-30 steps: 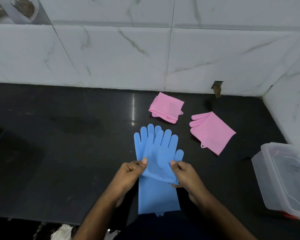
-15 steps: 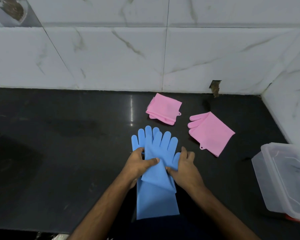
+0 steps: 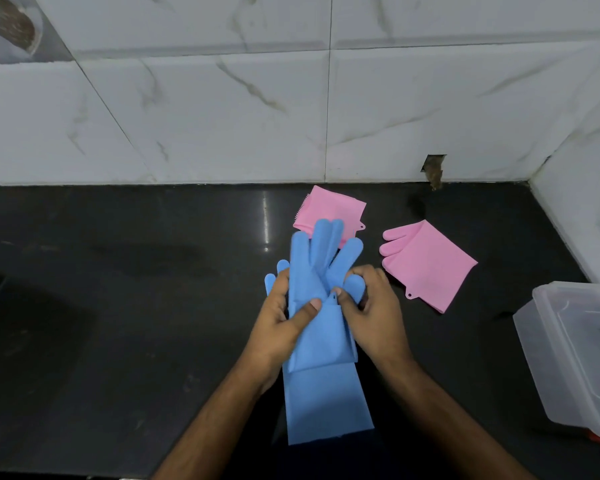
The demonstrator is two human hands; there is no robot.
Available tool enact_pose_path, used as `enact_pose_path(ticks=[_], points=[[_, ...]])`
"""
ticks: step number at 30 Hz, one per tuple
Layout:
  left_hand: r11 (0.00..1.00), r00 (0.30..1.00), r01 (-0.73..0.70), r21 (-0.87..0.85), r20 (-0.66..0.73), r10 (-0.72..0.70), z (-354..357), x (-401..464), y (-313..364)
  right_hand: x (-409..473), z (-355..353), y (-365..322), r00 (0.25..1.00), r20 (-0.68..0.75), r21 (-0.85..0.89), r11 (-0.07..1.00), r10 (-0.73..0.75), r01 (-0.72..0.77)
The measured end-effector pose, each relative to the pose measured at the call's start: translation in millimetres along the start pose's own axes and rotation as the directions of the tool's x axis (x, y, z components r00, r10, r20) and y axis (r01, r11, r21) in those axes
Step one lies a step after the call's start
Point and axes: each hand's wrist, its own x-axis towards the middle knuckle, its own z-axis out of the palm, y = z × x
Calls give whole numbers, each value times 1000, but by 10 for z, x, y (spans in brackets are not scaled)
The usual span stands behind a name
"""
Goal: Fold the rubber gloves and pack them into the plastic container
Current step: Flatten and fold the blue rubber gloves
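Two blue rubber gloves [image 3: 321, 341] lie stacked in the middle of the black counter [image 3: 118, 306], fingers pointing away from me. My left hand [image 3: 278, 320] grips the upper glove's left side with its thumb on top. From the right, my right hand [image 3: 371, 313] pinches the same glove at its middle. The glove's fingers are lifted off the counter. Behind them lies a folded pink glove [image 3: 333, 211], and another folded pink glove [image 3: 430, 263] sits to the right. The clear plastic container [image 3: 575, 355] stands at the right edge.
A white marble-tiled wall [image 3: 291, 116] runs along the back and turns at the right corner. A small hole [image 3: 433, 166] breaks the wall at counter level. The counter's front edge is just below the blue cuff.
Both hands have slid up the upper blue glove and closed on its middle. Its fingers have risen off the counter and now overlap the far pink glove.
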Motion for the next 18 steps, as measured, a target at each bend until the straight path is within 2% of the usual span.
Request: enact_pose_path(ticks=[2,5,8,11,13,16,18], points=[[997,993,55,-48,-103,-60,-77,21,-43,121,89,-7,998,62,-36,999,7,-5],[968,939,251,-15,-237,-247,-160,28,-145,266,231,124,954,234,-162,975,188,-152],[937,892,344,57,-332,-307,-256,76,-253,283,291,259,932,234,-232,947,275,-221],[942,913,316,116,-306,-269,-286,135,-248,292,273,281,948,203,-252,948,246,-193],[955,932,279,96,-268,-245,-291,157,-244,301,256,268,953,173,-230,951,249,-207],[960,943,278,-7,-190,-274,-281,147,-224,288,239,262,953,129,-188,950,275,-249],[943,926,332,14,-194,-323,-296,141,-261,260,229,297,943,142,-194,943,300,-270]])
